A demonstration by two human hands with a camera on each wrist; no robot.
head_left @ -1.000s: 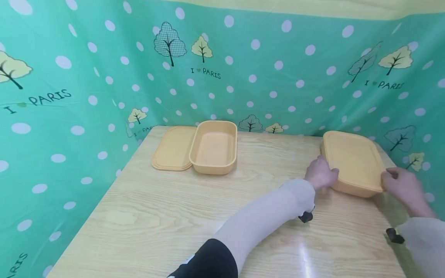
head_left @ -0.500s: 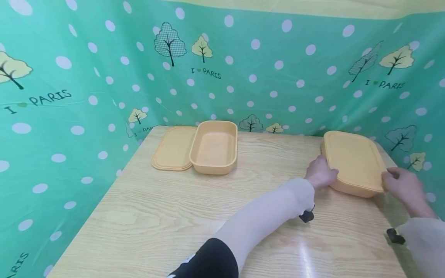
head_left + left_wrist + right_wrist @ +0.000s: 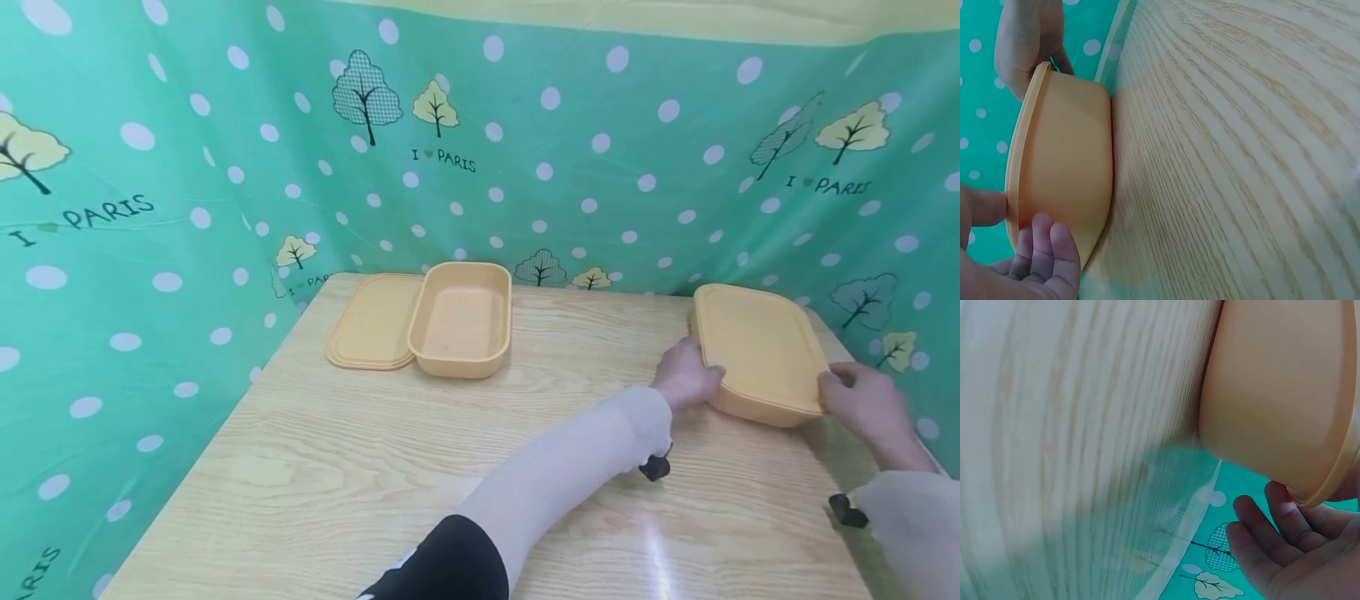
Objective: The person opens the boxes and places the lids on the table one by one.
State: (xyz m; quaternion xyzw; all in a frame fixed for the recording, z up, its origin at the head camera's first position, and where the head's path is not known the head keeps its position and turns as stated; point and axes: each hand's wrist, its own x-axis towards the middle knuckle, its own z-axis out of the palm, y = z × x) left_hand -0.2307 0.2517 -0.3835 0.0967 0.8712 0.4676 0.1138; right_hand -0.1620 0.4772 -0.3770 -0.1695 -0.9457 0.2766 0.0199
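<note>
Head view: both my hands clamped on the lidded box (image 3: 761,358), far right corner of the counter (image 3: 337,483). My left hand (image 3: 686,375) grips its left side near the front, my right hand (image 3: 866,404) pinches its front right corner. Box sits lid up, near the right edge. Well apart from it, toward the left: open box (image 3: 459,367) in the same orange-beige, nothing visible inside. Flat lid (image 3: 375,321) just left of that, partly hidden by it; can't tell if they overlap or only touch. Green dotted cloth (image 3: 517,225) with trees and "I PARIS" print behind. Pale sleeves (image 3: 570,467) on both my arms, a small black device (image 3: 655,468) at the left wrist, another at the right.

Left wrist view: my thumb (image 3: 988,206) presses the lid rim (image 3: 1016,156), my fingers (image 3: 1041,250) are on the side wall below it. My right hand shows at the opposite corner, on the rim. Base of the box is against the counter.

Right wrist view: my right hand is at the rim's corner, one finger touching just under it, two others spread clear of the wall. Thumb mostly hidden behind the box.
</note>
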